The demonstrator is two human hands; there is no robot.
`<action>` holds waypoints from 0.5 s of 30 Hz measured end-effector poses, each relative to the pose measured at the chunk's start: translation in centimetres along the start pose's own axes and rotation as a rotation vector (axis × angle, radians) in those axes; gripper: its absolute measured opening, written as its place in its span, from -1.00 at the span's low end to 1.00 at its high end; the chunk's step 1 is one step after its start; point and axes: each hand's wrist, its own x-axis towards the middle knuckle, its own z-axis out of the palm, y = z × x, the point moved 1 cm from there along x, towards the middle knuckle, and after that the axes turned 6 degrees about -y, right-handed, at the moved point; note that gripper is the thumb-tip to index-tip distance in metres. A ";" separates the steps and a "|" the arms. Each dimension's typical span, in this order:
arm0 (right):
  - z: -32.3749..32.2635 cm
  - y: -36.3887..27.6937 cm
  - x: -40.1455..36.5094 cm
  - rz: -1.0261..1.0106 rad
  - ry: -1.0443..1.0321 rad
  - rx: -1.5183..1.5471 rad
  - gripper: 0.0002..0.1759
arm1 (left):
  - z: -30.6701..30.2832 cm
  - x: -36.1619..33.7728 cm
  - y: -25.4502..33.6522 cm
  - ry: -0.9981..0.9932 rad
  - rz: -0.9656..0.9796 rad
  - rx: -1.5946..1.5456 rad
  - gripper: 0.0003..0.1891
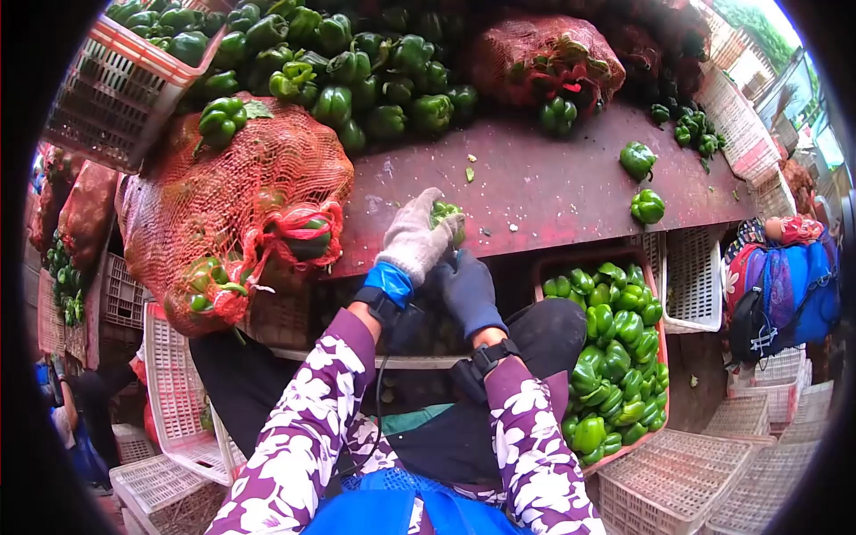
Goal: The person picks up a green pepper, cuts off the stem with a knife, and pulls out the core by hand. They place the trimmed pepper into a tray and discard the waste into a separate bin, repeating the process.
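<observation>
My left hand (415, 239), in a pale grey knit glove, is closed around a green bell pepper (447, 214) above the front edge of the dark red tabletop (535, 187). Just below and to the right is my right hand (469, 292) in a dark blue glove. Its fingers look curled in toward the pepper and the left hand; what they hold, if anything, is hidden. Left of my hands a bulging red mesh sack (259, 169) of peppers leans on the table. By my right knee stands a crate (662, 343) heaped with green bell peppers (615, 357).
A pile of bell peppers (357, 71) covers the back of the table, beside another mesh sack (544, 58). Two loose peppers (647, 206) lie at the right. Plastic crates (678, 473) stand on both sides, and blue bags (785, 290) rest at far right.
</observation>
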 end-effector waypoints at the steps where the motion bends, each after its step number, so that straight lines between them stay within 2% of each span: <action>1: 0.5 0.9 0.5 -0.057 0.022 -0.008 -0.70 | 0.0 0.0 -0.5 -0.015 -0.003 -0.054 -0.41; 2: 0.9 1.9 1.1 -0.116 0.047 -0.014 -0.72 | -0.1 0.2 -1.0 -0.028 -0.002 -0.106 -0.42; 5: -0.9 0.9 1.0 0.200 -0.300 0.634 -0.81 | 0.2 0.0 -2.3 -0.029 0.046 -0.258 -0.45; 9: -1.8 0.1 0.7 0.236 -0.300 0.712 -0.85 | -1.1 -0.6 -1.9 -0.084 0.045 -0.290 -0.47; 15: -1.4 0.4 1.1 0.266 -0.219 0.827 -0.81 | -1.2 -1.6 -3.7 0.022 0.050 -0.240 -0.53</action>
